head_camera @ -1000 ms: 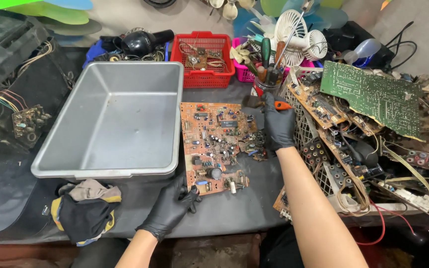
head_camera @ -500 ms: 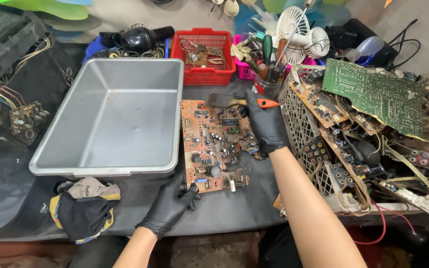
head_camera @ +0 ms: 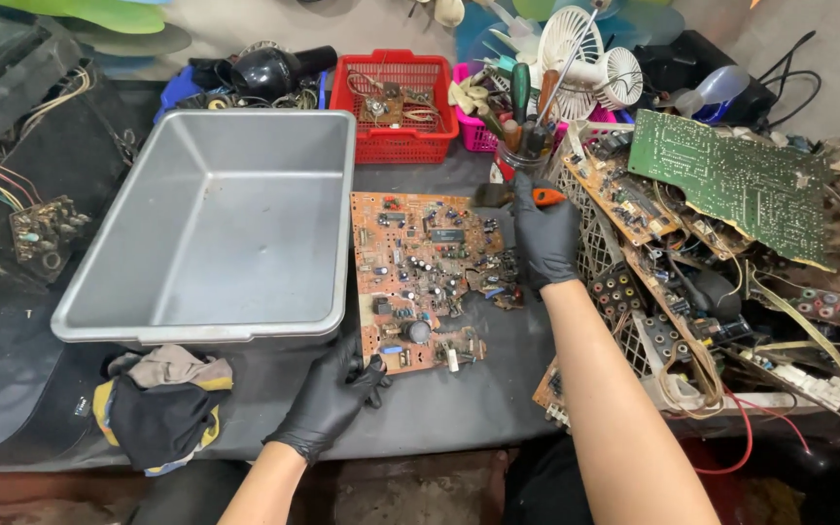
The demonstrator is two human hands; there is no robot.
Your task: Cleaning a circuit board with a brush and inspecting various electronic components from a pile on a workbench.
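Cluttered dark workbench (head_camera: pixel 459 408). Orange circuit board (head_camera: pixel 425 277) flat beside grey tub (head_camera: pixel 216 224); gloved left hand (head_camera: pixel 332 394) pinching its near corner, gloved right hand (head_camera: pixel 544 233) gripping orange-handled tool (head_camera: pixel 522 195) above its far edge.

Head camera, looking steeply down over the workbench

One view only, worn at the near edge of the workbench (head_camera: pixel 459 408) and facing its far edge; close enough that both forearms enter from the bottom, with the left hand (head_camera: pixel 328 399) near the near edge and the right hand (head_camera: pixel 544 233) at mid-bench.
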